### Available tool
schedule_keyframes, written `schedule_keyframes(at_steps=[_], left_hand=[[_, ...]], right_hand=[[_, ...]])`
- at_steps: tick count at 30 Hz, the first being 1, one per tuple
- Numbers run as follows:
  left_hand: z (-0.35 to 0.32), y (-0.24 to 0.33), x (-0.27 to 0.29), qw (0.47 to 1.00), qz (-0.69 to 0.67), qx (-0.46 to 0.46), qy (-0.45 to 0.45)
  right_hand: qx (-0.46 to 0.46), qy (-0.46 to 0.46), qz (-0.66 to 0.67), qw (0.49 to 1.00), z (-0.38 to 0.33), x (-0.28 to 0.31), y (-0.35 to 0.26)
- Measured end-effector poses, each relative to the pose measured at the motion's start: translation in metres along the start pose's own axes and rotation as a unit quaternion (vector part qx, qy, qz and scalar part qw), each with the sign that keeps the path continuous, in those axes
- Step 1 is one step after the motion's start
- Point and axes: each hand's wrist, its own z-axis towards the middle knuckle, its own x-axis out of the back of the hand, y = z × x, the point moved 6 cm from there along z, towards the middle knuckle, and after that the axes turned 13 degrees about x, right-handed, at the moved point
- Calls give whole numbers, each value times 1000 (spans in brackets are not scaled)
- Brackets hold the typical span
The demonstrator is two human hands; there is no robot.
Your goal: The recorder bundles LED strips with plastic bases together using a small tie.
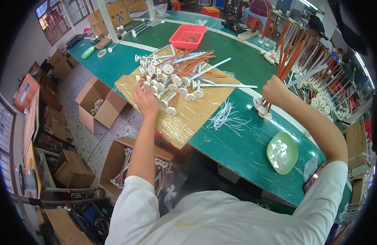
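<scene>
At the near left of a pile of strips with round white disc ends, my left hand reaches in. Its fingers are apart and touch the pile's edge; I see nothing held in them. The pile, of brown and pale strips, lies on a sheet of brown cardboard. My right hand is closed around a bundle of brown strips, held upright over the table's right side. White discs show at the bundle's lower end, below the fist. Loose white ties lie between the hands.
A green bowl of small white pieces stands on the green table, with a phone at the edge. Beyond the pile is a red basket. Many similar strips stand at right. Open cartons sit on the floor.
</scene>
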Motion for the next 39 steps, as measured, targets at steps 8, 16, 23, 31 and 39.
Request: schedule_keyframes(at_steps=[8,16,23,31,39], left_hand=[[10,0,4,998,45,39,4],[-110,125,-6,912,-378,24,-160],[-211,187,-60,646,-570,357,-361],[-154,192,-17,953,-138,-139,-232],[-172,205,-59,864,-125,-45,-485]], right_hand=[[-15,62,129,990,0,-28,11],[-28,247,135,959,-48,69,-1],[-68,204,168,962,-35,161,-26],[8,83,79,993,-10,168,-16],[60,-87,16,994,-18,207,-25]])
